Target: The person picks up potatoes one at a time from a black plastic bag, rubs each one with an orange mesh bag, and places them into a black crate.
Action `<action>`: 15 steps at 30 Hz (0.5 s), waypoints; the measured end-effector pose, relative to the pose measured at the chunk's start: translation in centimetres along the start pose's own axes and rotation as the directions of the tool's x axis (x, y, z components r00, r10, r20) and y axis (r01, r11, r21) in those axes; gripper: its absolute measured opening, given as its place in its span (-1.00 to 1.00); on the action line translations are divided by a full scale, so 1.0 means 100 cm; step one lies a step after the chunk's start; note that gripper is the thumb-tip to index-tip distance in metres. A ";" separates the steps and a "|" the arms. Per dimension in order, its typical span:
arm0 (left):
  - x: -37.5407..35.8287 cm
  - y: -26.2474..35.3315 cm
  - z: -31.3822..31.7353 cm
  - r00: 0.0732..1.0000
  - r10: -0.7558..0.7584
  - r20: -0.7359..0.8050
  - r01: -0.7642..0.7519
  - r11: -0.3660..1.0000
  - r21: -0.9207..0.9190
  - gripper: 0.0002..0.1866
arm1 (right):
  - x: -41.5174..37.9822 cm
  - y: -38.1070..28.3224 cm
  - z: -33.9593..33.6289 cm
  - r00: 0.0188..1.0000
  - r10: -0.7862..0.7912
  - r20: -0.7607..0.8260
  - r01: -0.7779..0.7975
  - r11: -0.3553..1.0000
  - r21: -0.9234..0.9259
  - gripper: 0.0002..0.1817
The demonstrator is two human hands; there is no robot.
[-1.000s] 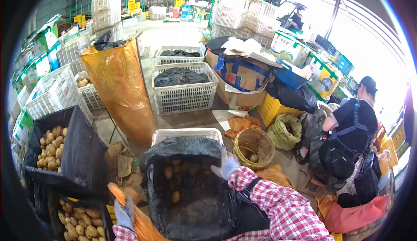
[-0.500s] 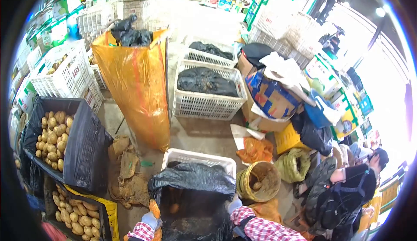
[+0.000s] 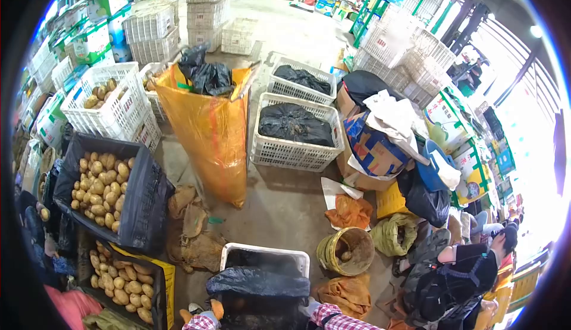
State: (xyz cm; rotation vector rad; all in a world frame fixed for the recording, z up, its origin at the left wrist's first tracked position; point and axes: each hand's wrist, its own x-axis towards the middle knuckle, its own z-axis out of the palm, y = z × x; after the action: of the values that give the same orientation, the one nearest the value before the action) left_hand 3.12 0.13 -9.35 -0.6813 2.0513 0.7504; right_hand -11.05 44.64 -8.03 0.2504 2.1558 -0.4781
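Low in front of me is a white crate [image 3: 231, 248] lined with black plastic. A rolled fold of the black plastic liner [image 3: 259, 282] crosses it, and the interior nearest me is dark. My left hand [image 3: 205, 316], in a grey and orange glove, is closed at the left edge of the liner. At the right edge is my right hand [image 3: 310, 308], gloved too, with its fingers curled at the plastic and partly hidden. The bottom frame edge cuts off both hands and the near part of the crate.
Potatoes fill two black-lined crates [image 3: 151, 196] on the left. An orange sack [image 3: 205, 145] stands ahead, beside white crates [image 3: 294, 154] holding black plastic. On the right are a bucket [image 3: 324, 255], sacks, cardboard and a bent-over person [image 3: 458, 282]. Burlap [image 3: 196, 249] lies on the floor.
The view has shifted. The crate and both my hands are lower and closer to me. The liner fold looks flatter, and more of the crate's far interior shows.
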 end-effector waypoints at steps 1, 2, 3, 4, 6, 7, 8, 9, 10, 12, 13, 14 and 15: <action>0.000 -0.006 -0.006 0.999 0.037 0.002 -0.037 0.999 0.003 -0.55 | -0.014 -0.003 -0.010 0.998 -0.054 0.020 0.052 0.995 0.081 -0.25; -0.001 -0.006 -0.018 0.997 0.080 -0.020 -0.080 0.997 0.013 -0.56 | -0.043 -0.028 -0.039 0.999 -0.052 -0.015 0.051 0.999 -0.011 -0.23; -0.001 -0.006 -0.030 0.987 0.134 -0.091 -0.131 0.991 0.037 -0.56 | -0.025 -0.009 -0.031 0.998 -0.010 -0.055 0.014 0.998 0.069 -0.29; -0.064 0.040 -0.086 0.929 0.203 -0.310 -0.189 0.979 0.074 -0.59 | -0.042 -0.013 -0.039 0.980 -0.041 -0.193 0.052 0.997 0.055 -0.34; -0.108 0.080 -0.150 0.817 0.168 -0.552 -0.222 0.975 -0.032 -0.73 | -0.105 -0.061 -0.093 0.978 -0.038 -0.204 0.088 0.966 0.244 -0.45; -0.121 0.085 -0.173 0.761 0.182 -0.622 -0.252 0.967 -0.025 -0.72 | -0.125 -0.069 -0.118 0.997 -0.032 -0.074 0.062 0.896 0.440 -0.50; -0.121 0.074 -0.183 0.774 0.151 -0.614 -0.319 0.932 -0.173 -0.74 | -0.125 -0.057 -0.117 0.983 -0.091 -0.159 0.144 0.921 0.361 -0.53; -0.122 0.065 -0.194 0.788 0.125 -0.603 -0.379 0.870 -0.315 -0.76 | -0.122 -0.044 -0.116 0.958 -0.154 -0.242 0.220 0.936 0.275 -0.56; -0.171 0.089 -0.217 0.697 0.230 -0.679 -0.334 0.942 -0.024 -0.76 | -0.107 -0.012 -0.109 0.913 -0.299 -0.278 0.362 0.909 0.209 -0.55; -0.124 0.026 -0.185 0.871 -0.011 -0.491 -0.452 0.374 -0.810 -0.77 | -0.113 0.006 -0.116 0.818 -0.484 -0.311 0.523 0.851 0.052 -0.58; -0.163 0.043 -0.193 0.993 -0.013 -0.117 -0.118 -0.161 -0.980 -0.80 | -0.134 0.006 -0.125 0.791 -0.524 -0.316 0.544 0.839 -0.031 -0.62; -0.190 0.057 -0.187 0.932 0.175 -0.316 -0.355 0.277 -0.893 -0.80 | -0.166 -0.006 -0.141 0.764 -0.557 -0.326 0.554 0.825 -0.112 -0.66; -0.218 0.072 -0.180 0.798 0.349 -0.490 -0.596 0.573 -0.562 -0.79 | -0.174 -0.010 -0.143 0.906 -0.333 -0.263 0.370 0.923 0.105 -0.71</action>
State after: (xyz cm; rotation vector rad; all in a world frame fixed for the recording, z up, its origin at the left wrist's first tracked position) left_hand 0.05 -3.58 19.39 -0.6690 2.2662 1.9353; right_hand -11.65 49.77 13.96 -0.0040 2.4163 -0.8617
